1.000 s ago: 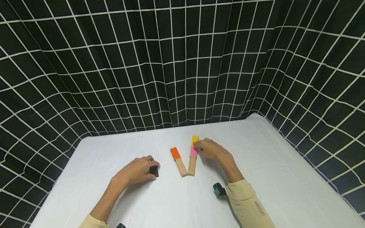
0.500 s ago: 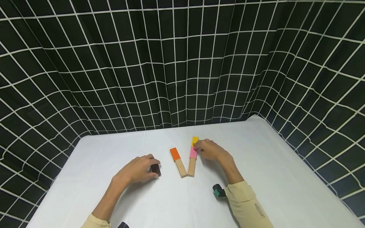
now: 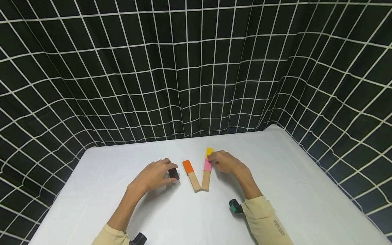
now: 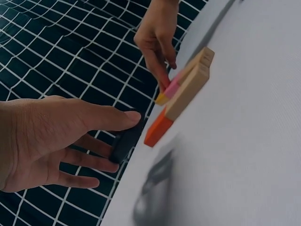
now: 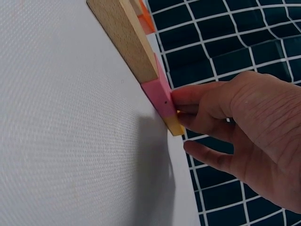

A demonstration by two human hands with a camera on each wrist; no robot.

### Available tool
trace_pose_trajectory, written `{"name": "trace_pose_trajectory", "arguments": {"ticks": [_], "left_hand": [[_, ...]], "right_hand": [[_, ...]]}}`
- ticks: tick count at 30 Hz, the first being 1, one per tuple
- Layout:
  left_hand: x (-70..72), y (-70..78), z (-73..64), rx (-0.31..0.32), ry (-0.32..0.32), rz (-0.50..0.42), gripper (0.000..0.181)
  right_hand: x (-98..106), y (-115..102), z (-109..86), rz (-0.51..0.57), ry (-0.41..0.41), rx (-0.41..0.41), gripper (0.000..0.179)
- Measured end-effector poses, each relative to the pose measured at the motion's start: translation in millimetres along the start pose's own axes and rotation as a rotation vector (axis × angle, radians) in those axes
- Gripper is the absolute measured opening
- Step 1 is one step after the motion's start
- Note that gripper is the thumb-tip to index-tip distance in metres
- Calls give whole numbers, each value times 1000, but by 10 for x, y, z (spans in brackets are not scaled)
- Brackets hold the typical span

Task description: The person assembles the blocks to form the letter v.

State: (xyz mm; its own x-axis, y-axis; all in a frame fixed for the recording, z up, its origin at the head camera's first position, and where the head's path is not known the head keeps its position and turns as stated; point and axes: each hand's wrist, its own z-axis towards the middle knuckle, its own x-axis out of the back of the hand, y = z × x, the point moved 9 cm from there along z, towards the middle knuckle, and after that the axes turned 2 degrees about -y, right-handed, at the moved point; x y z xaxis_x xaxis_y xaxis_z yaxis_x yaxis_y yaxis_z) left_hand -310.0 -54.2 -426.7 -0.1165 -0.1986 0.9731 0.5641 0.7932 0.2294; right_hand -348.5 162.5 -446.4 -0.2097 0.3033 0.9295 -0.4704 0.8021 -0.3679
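Between the thumb and fingers of my left hand [image 3: 155,175] is a dark brown block [image 3: 173,173], held just left of the orange block. In the left wrist view the thumb lies along the near side of this dark block [image 4: 126,143], and a shadow falls on the cloth apart from it. My right hand [image 3: 226,162] touches the pink block [image 3: 207,165] with a fingertip, where it meets the yellow block [image 3: 209,151]. Its other fingers hang loosely in the right wrist view, beside the yellow block [image 5: 174,126]. A plain wooden block [image 3: 206,181] continues the line from the pink one.
An orange block [image 3: 188,166] ends in another plain wooden block [image 3: 194,182]. Both rows meet at their near ends in a V on the white tablecloth [image 3: 196,217]. A dark curtain with white grid lines [image 3: 190,75] surrounds the table's back and sides.
My left hand has moved right and a little farther from me with the dark brown block, closer to the orange block. The right hand stays at the pink and yellow blocks.
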Motion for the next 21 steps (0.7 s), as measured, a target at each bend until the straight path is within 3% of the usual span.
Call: {"name": "trace_pose_trajectory", "arguments": {"ticks": [9,21], "left_hand": [[60,-13,178,30,57,-23,44],[-71,-183,656,92,88,-32,45]], "right_hand": [[-38,-1,5,16,-4,-11,37],[-21,13,42,6,-4,-8,37]]}}
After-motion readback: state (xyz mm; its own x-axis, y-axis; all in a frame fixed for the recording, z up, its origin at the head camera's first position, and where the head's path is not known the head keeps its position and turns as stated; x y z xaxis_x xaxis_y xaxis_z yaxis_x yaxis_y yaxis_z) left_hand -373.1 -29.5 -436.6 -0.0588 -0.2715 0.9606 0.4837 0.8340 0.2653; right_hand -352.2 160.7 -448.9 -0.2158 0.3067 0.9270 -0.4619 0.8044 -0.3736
